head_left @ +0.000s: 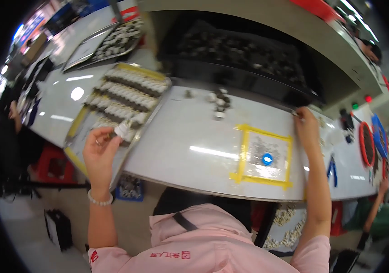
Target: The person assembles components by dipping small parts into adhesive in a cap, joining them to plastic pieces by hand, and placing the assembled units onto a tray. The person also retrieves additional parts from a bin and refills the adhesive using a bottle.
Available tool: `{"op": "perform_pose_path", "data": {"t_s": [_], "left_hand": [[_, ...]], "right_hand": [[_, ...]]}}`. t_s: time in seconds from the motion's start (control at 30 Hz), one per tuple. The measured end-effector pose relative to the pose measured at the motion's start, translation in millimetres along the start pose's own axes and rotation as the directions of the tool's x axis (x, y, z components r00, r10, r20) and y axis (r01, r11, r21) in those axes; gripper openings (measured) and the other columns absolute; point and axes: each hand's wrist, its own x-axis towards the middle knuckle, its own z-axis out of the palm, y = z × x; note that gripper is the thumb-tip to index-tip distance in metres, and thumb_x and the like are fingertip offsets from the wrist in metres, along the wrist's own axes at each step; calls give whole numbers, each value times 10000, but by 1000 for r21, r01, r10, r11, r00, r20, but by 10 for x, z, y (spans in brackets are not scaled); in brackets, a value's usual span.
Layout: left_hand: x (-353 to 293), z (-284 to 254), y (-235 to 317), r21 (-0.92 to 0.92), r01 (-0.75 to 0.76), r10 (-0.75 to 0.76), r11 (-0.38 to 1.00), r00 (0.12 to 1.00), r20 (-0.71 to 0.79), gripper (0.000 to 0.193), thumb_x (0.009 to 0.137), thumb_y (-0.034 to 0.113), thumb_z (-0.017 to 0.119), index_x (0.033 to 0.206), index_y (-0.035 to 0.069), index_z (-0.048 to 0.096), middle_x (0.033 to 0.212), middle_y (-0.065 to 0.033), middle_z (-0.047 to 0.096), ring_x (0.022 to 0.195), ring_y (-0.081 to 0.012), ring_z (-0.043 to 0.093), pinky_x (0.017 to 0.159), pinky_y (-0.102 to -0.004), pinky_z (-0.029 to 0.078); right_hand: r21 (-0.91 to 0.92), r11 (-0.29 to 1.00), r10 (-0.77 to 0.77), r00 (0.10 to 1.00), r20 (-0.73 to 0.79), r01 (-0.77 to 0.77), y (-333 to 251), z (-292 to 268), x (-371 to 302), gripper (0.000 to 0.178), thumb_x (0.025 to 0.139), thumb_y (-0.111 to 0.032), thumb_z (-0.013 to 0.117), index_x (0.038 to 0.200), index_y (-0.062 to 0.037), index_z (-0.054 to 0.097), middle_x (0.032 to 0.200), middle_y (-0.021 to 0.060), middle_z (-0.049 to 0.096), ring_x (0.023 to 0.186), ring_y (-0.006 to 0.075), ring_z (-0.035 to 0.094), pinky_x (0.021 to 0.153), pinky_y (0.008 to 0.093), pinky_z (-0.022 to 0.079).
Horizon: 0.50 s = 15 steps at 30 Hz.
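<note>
Over the metal tray (pixel 78 119), left hand (pixel 98 152) pinches a small white part (pixel 122 129).

Factory assembly line. A long white tabletop (pixel 190 136) carries metal trays (pixel 124 93) of small identical parts in rows, a yellow-taped work square (pixel 265 157) and blue pliers (pixel 331 168) at right. Other workers sit at far left and near right.

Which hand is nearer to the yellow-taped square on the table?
Right. The right hand is just past the upper right corner of the taped square, at the black tray's edge. The left hand is far to its left, over the metal tray, holding a small white part.
</note>
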Motion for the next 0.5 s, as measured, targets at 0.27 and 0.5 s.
{"op": "perform_pose_path", "data": {"t_s": [0.27,0.5], "left_hand": [[388,-1159,-463,515,-4,121,857,973,-195,210,789,14,665,993,-3,624,853,-32,623,717,-74,570,638,-201,454],[653,-1098,-557,659,55,98,750,977,-192,218,766,58,677,971,-7,643,820,-71,664,743,-117,606,685,-257,475]], "right_hand": [[531,770,108,891,441,-355,-368,-341,-475,250,834,8,550,1070,17,634,885,-1,606,803,78,516,707,212,422],[481,724,183,810,557,-495,-369,-524,-927,241,857,22,541,1082,22,628,853,7,574,766,76,503,684,200,404]]}}
